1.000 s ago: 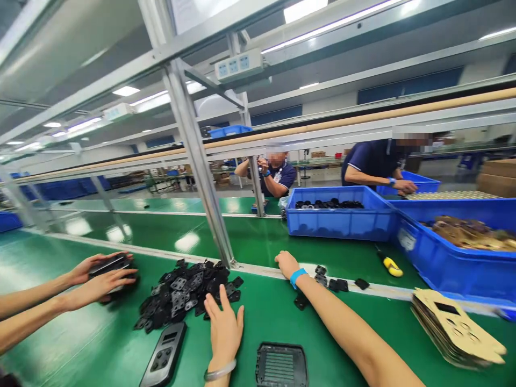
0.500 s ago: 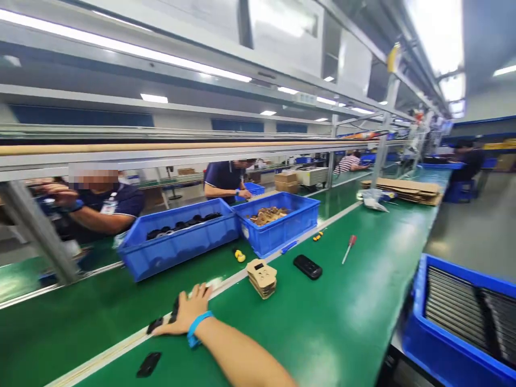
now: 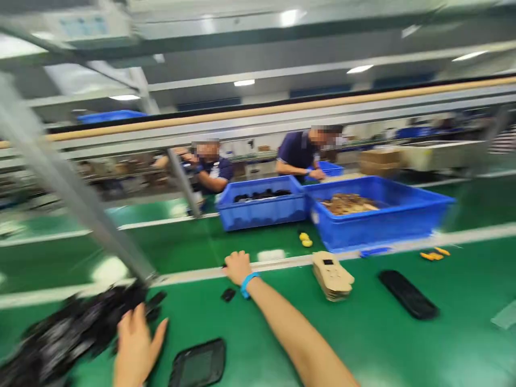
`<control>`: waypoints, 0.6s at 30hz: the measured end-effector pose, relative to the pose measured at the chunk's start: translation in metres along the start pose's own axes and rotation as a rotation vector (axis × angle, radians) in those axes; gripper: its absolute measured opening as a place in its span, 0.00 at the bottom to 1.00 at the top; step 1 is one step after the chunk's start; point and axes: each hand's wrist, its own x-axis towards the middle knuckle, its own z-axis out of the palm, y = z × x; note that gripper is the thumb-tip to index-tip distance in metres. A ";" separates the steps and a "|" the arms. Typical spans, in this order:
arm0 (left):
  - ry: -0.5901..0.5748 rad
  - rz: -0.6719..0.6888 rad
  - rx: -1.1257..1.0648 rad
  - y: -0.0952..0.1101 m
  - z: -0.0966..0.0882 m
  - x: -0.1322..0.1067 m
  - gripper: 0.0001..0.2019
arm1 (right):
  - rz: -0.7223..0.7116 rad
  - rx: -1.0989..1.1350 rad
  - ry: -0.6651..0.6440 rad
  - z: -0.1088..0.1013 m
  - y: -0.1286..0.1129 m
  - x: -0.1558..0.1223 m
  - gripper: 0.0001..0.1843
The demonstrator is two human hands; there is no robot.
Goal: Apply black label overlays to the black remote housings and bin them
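My left hand [image 3: 136,345] is open, thumb apart from the fingers, at the right edge of a blurred pile of thin black pieces [image 3: 76,328]. Farther forward, my right hand [image 3: 237,267] has a blue wristband and curled fingers at the pale strip along the bench. A dark edge shows at its left side; what it holds is mostly hidden. A small black piece [image 3: 228,294] lies just below that hand. Nearer me, a black plastic frame [image 3: 199,364] rests on the green bench. A stack of tan cut-out panels [image 3: 332,277] stands right of my right hand.
Two blue bins, one with black parts [image 3: 262,211] and one with tan pieces [image 3: 381,223], stand behind the strip. A black case [image 3: 408,294], orange bits [image 3: 434,255] and a yellow item [image 3: 305,239] lie about. A slanted metal post [image 3: 92,209] rises at left. Two people work opposite.
The view has swung left, bringing the black pile, the black frame and my left hand into sight. My right hand's fingers, spread over black pieces before, are now curled.
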 end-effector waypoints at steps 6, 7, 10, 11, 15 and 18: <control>-0.081 -0.256 0.131 -0.015 -0.018 -0.030 0.30 | -0.276 -0.047 -0.020 0.024 0.010 0.017 0.10; -0.092 -0.282 0.136 -0.014 -0.015 -0.030 0.31 | -0.316 -0.053 -0.014 0.026 0.008 0.010 0.10; -0.125 -0.337 0.129 -0.009 -0.014 -0.030 0.31 | -0.394 -0.080 -0.007 0.030 -0.002 -0.019 0.11; -0.133 -0.349 0.126 -0.006 -0.015 -0.031 0.31 | -0.411 -0.092 -0.009 0.032 -0.005 -0.029 0.11; -0.167 -0.341 0.136 0.009 -0.023 -0.032 0.31 | -0.478 -0.105 -0.039 0.042 -0.006 -0.052 0.11; -0.228 -0.269 0.133 0.018 -0.026 -0.031 0.25 | -0.538 -0.076 -0.080 0.047 0.002 -0.052 0.11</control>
